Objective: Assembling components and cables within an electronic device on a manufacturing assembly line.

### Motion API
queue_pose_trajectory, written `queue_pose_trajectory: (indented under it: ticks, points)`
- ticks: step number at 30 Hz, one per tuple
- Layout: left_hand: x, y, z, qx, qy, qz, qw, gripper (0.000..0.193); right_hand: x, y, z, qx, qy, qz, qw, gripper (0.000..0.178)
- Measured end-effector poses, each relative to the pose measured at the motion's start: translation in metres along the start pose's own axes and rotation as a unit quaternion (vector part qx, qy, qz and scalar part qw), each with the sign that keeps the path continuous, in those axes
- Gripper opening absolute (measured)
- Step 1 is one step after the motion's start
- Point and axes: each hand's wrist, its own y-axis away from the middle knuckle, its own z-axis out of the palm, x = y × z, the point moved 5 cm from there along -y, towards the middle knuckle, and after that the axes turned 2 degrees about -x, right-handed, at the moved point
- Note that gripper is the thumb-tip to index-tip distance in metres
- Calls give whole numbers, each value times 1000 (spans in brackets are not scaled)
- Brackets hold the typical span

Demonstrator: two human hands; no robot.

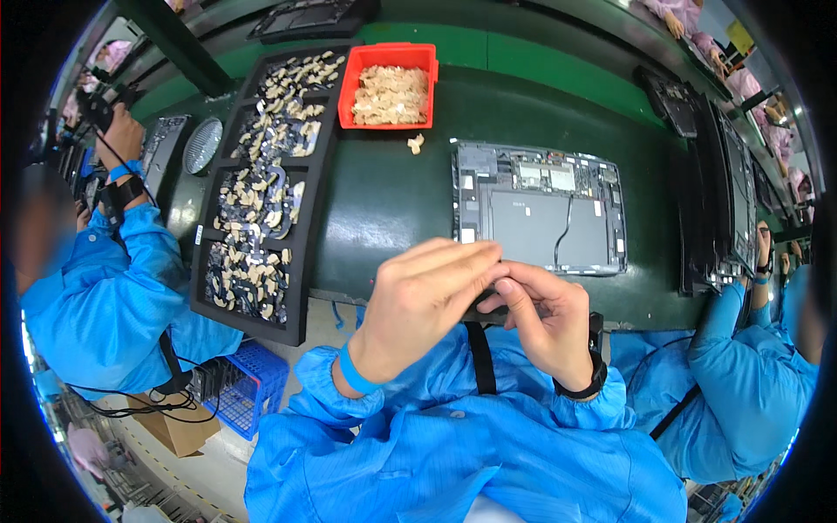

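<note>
My left hand [418, 292] and my right hand [551, 321] meet fingertip to fingertip in front of my body, over the near edge of the table. Both are closed in a pinch. A small dark bit shows between the fingers, too hidden to name. Just beyond them lies an opened laptop chassis [514, 231], flat on the green table, its boards, grey battery and a black cable exposed. To the left stands a black compartment tray [301, 301] full of small dark parts with cream pieces on them. A red bin [386, 125] beside it holds many cream pieces.
One loose cream piece [416, 144] lies on the green table [366, 209] below the bin. At the right, several dark panels [719, 192] stand stacked. Co-workers in blue sit at both sides. A blue crate [253, 383] rests on the floor at left.
</note>
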Motion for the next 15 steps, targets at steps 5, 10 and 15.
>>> queue_pose_trajectory:
  ticks: [5, 10, 15]
  points:
    - [-1, -9, 4, -56, 51, 4, 997, 21, 5, 0, -8, 15, 19, 12, 1000, 19]
    - [6, -21, -11, -129, 17, 65, 989, 26, 0, -5, -9, -23, -14, 12, 1000, 20]
    - [5, -23, -18, -165, -46, 134, 976, 30, 0, -10, -5, -52, -100, 40, 993, 22]
